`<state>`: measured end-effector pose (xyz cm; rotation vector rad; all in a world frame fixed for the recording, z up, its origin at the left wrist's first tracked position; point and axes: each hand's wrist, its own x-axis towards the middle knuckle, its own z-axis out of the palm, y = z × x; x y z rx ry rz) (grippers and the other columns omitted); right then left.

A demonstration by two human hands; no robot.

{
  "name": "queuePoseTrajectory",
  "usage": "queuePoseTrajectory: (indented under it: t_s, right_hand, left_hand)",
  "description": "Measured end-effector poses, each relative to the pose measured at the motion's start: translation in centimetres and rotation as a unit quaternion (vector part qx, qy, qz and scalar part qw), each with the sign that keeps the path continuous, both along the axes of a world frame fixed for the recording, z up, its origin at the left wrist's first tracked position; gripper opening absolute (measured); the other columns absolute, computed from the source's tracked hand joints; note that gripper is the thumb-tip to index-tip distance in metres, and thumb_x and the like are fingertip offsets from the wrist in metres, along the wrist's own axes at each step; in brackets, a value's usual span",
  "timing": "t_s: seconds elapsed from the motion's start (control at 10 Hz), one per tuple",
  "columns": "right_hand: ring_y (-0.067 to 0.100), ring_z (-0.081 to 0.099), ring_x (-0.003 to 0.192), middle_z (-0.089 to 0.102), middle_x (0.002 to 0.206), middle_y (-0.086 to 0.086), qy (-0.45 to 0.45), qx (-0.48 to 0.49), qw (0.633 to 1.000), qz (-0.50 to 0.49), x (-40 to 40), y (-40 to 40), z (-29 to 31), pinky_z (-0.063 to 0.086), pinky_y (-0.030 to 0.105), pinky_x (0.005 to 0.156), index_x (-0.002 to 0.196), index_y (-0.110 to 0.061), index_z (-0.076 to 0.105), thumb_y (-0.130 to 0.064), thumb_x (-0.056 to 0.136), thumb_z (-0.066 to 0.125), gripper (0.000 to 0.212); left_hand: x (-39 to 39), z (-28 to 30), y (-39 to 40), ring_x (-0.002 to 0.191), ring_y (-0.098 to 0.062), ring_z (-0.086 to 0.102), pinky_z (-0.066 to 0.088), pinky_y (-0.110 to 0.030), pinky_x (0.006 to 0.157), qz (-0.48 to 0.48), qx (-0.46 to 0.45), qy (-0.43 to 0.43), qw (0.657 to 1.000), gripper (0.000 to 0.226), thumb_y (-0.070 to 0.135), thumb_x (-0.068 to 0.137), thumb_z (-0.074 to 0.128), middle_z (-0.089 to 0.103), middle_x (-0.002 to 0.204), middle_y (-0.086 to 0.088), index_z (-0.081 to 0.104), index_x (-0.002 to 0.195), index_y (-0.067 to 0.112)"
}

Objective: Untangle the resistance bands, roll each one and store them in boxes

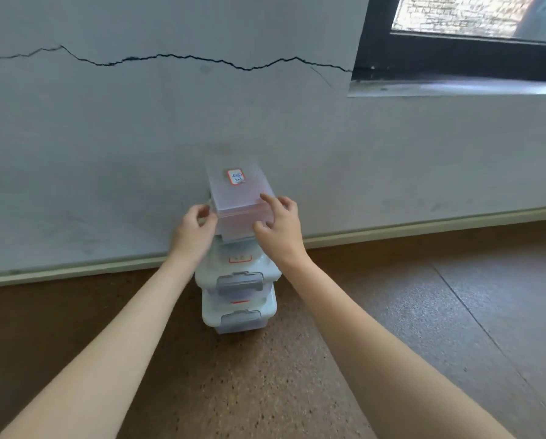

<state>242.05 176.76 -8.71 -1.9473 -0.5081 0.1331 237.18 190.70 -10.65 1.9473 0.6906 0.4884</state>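
Forearms at lower frame lead to left hand and right hand gripping the top box at centre, stacking step judged; next, level placement on the stacked boxes

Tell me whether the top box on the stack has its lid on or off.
On. The top box shows a flat frosted lid with a red-edged label, seated flush all round, while the left hand and right hand hold its sides.

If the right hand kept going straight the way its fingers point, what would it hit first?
The right hand already touches the translucent plastic box with the red-bordered label; pushing on up and left would press into that box's near right corner. The grey wall lies behind it, though depth is unclear.
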Motion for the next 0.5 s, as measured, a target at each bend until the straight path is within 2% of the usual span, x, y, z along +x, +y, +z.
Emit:
queuePoseTrajectory:
  t_s: [0.1, 0.2, 0.3, 0.4, 0.5]
  right_hand:
    - [0.021, 0.044, 0.119, 0.031, 0.14, 0.01, 0.011, -0.047, 0.999, 0.022, -0.6, -0.9, -0.3, 0.041, 0.027, 0.097, 0.136, -0.015, 0.044, -0.003, 0.087, 0.046, 0.051]
    - [0.024, 0.027, 0.138, 0.015, 0.155, 0.005, 0.041, -0.175, 0.978, 0.102, -0.7, -0.4, -0.2, 0.028, 0.028, 0.107, 0.148, -0.016, 0.021, 0.002, 0.087, 0.043, 0.067]
    - [0.022, 0.014, 0.144, 0.002, 0.159, 0.0, 0.044, -0.216, 0.964, 0.151, -1.6, 0.4, 0.6, 0.021, 0.03, 0.112, 0.15, -0.02, 0.01, 0.009, 0.086, 0.04, 0.077]
    - [0.027, 0.024, 0.14, 0.014, 0.156, 0.004, 0.011, -0.217, 0.968, 0.127, -2.1, 0.0, 2.1, 0.026, 0.032, 0.11, 0.15, -0.019, 0.013, 0.008, 0.086, 0.04, 0.074]
    - [0.026, 0.047, 0.122, 0.04, 0.143, 0.01, -0.036, -0.129, 0.987, 0.094, -2.6, -2.6, 5.6, 0.04, 0.031, 0.099, 0.143, -0.016, 0.031, -0.003, 0.09, 0.049, 0.057]
  left_hand:
    - [-1.3, -0.1, -0.9, 0.106, -0.016, 0.053, 0.039, -0.024, 0.089, -0.049, 0.089, 0.006, 0.995, 0.041, 0.013, 0.089, 0.058, 0.054, 0.13, -0.011, 0.048, 0.129, 0.007]
    - [-1.5, 0.3, -1.7, 0.128, -0.024, 0.043, 0.034, -0.029, 0.1, -0.134, 0.014, 0.036, 0.99, 0.064, 0.009, 0.088, 0.06, 0.041, 0.144, -0.007, 0.029, 0.144, 0.012]
    - [-1.0, 1.7, -1.9, 0.132, -0.025, 0.038, 0.031, -0.029, 0.101, -0.115, -0.061, 0.033, 0.991, 0.066, 0.008, 0.089, 0.057, 0.035, 0.148, -0.005, 0.024, 0.146, 0.015]
    - [-1.0, 3.0, -1.8, 0.126, -0.028, 0.045, 0.034, -0.029, 0.1, -0.038, 0.007, 0.051, 0.998, 0.047, 0.007, 0.09, 0.052, 0.047, 0.139, -0.013, 0.04, 0.135, 0.005]
    - [-3.2, 5.1, -2.2, 0.108, -0.023, 0.056, 0.04, -0.026, 0.089, -0.069, 0.122, 0.016, 0.99, 0.035, 0.007, 0.089, 0.052, 0.057, 0.126, -0.01, 0.05, 0.125, 0.007]
